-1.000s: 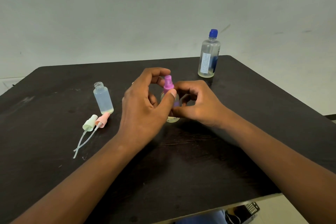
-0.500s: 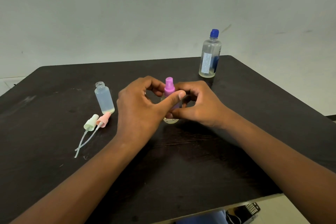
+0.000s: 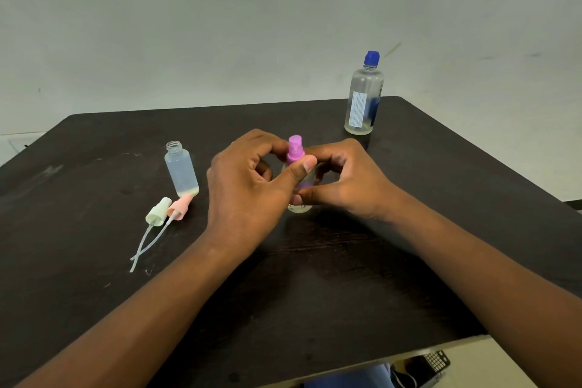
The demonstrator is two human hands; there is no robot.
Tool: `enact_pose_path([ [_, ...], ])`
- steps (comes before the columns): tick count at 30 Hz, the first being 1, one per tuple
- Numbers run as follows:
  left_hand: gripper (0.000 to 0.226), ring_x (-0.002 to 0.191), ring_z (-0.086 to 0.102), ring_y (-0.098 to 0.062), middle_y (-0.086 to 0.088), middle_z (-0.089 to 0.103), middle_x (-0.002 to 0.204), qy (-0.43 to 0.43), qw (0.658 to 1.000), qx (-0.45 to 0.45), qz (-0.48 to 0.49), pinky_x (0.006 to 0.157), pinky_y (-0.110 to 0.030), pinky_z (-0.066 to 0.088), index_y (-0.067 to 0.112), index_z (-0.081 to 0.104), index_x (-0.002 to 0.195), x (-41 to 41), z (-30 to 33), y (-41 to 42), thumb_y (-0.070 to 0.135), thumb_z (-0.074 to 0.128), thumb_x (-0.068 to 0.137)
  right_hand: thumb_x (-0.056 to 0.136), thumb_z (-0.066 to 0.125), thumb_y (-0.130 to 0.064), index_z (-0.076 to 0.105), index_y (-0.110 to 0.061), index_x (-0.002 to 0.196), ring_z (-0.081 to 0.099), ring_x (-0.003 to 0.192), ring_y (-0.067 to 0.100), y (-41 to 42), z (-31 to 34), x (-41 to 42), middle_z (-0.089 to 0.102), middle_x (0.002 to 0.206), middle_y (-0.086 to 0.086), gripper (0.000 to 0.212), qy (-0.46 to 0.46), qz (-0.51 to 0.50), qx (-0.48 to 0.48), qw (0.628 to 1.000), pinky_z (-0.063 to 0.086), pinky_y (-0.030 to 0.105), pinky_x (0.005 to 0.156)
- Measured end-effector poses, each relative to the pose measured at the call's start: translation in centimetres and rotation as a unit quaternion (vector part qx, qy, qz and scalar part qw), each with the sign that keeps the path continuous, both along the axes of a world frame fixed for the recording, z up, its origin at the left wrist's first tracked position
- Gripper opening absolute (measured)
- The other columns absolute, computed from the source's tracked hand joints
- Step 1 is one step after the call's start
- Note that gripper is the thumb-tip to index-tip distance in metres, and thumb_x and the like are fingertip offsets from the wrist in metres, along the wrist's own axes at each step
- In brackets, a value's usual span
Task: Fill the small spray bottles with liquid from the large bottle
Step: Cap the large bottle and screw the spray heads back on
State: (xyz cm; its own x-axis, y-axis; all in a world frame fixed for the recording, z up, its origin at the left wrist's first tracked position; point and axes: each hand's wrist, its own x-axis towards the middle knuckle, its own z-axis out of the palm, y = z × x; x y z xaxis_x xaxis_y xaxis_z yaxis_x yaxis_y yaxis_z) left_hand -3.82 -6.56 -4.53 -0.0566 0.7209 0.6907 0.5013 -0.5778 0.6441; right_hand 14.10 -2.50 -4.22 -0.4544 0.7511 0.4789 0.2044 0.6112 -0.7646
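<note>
Dark table (image 3: 94, 167), pale wall behind. Left hand (image 3: 245, 186) pinches the purple sprayer top (image 3: 296, 149); right hand (image 3: 346, 179) is wrapped around that small bottle (image 3: 299, 206).

Two bare forearms and hands (image 3: 248, 186), no sleeves, rings or watch.

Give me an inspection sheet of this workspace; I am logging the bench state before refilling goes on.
Surface: dark table, scuffed at left.
Job's things: large bottle capped, upright at far right, a little liquid left; open small bottle upright, little liquid at bottom; purple-capped spray bottle between the hands.
Clutter: green spray head and pink spray head lying loose, tubes crossing.
Hands: left hand pinches the purple cap; right hand holds the bottle body.
Cables: nothing seen.
Surroundings: plain wall; dark device below table edge.
</note>
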Motion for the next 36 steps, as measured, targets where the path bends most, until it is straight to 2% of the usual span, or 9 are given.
enact_pose_path([
  [3,0.02,0.054,0.053,-0.012,0.014,0.072,0.092,0.0,1.0,0.004,-0.007,0.053,-0.018,0.041,0.022,0.078,0.093,0.0,-0.2,0.1,0.041,0.079,0.086,0.073,0.09,-0.013,0.079,-0.031,0.105,0.072,0.078,0.041,-0.1,0.0,0.0,0.08,0.087,0.011,0.038,-0.002,0.0,0.001,1.0,0.057,0.056,0.071],
  [7,0.021,0.052,0.051,-0.011,0.015,0.074,0.093,-0.002,1.0,0.011,-0.009,0.052,-0.018,0.038,0.022,0.08,0.096,-0.1,-0.4,0.3,0.04,0.077,0.087,0.072,0.091,-0.011,0.08,-0.027,0.105,0.069,0.076,0.016,-0.1,-0.1,0.0,0.08,0.085,0.009,0.038,-0.002,0.001,0.0,1.0,0.055,0.037,0.071],
  [12,0.023,0.054,0.05,-0.008,0.015,0.074,0.093,0.009,1.0,0.018,-0.005,0.054,-0.016,0.036,0.021,0.081,0.101,-0.1,-0.4,0.3,0.039,0.074,0.088,0.073,0.091,-0.013,0.082,-0.018,0.106,0.07,0.074,0.03,0.2,-0.2,0.1,0.079,0.085,0.013,0.035,-0.005,-0.014,0.005,1.0,0.054,0.045,0.069],
  [17,0.018,0.053,0.048,-0.01,0.012,0.075,0.091,0.019,1.0,0.022,-0.009,0.054,-0.016,0.034,0.02,0.082,0.101,-0.2,-0.5,0.4,0.034,0.075,0.091,0.073,0.092,-0.008,0.083,-0.012,0.104,0.069,0.076,0.012,0.3,-0.5,0.2,0.08,0.083,0.002,0.032,-0.008,-0.007,-0.007,1.0,0.054,0.037,0.07],
  [23,0.015,0.054,0.047,-0.011,0.012,0.075,0.094,0.013,1.0,0.015,-0.024,0.054,-0.016,0.035,0.02,0.082,0.101,-0.3,-0.6,0.5,0.031,0.076,0.093,0.074,0.091,-0.011,0.082,-0.011,0.101,0.074,0.079,0.032,0.3,-0.5,0.5,0.081,0.088,0.011,0.029,0.0,0.007,-0.001,1.0,0.057,0.051,0.075],
  [29,0.028,0.059,0.056,-0.015,0.015,0.074,0.102,0.01,1.0,0.007,-0.015,0.053,-0.026,0.045,0.025,0.08,0.108,-0.3,-0.3,0.5,0.047,0.074,0.091,0.077,0.09,-0.009,0.079,-0.018,0.115,0.069,0.088,0.046,0.6,-0.8,0.5,0.079,0.096,0.017,0.04,0.014,-0.003,-0.004,1.0,0.054,0.057,0.075],
  [31,0.029,0.063,0.059,-0.016,0.015,0.073,0.107,0.02,1.0,0.01,-0.002,0.055,-0.029,0.05,0.025,0.077,0.113,-0.2,-0.1,0.3,0.045,0.075,0.091,0.077,0.09,-0.014,0.08,-0.02,0.114,0.068,0.088,0.045,0.8,-1.0,0.4,0.079,0.097,0.016,0.039,0.02,-0.019,0.002,1.0,0.055,0.056,0.072],
  [33,0.03,0.064,0.061,-0.016,0.014,0.07,0.113,0.03,0.999,0.014,0.002,0.057,-0.027,0.052,0.025,0.073,0.12,-0.1,0.0,0.1,0.038,0.076,0.093,0.075,0.09,-0.024,0.08,-0.02,0.112,0.071,0.082,0.035,1.1,-1.1,0.4,0.079,0.096,0.014,0.038,0.029,-0.04,0.003,0.999,0.055,0.048,0.069],
  [36,0.033,0.061,0.064,-0.016,0.015,0.067,0.118,0.03,1.0,0.01,0.004,0.059,-0.023,0.05,0.03,0.069,0.126,-0.1,0.2,0.1,0.031,0.077,0.094,0.07,0.091,-0.037,0.079,-0.024,0.108,0.076,0.084,0.018,1.3,-1.2,0.3,0.081,0.095,0.005,0.042,0.046,-0.075,-0.014,0.996,0.059,0.04,0.077],
])
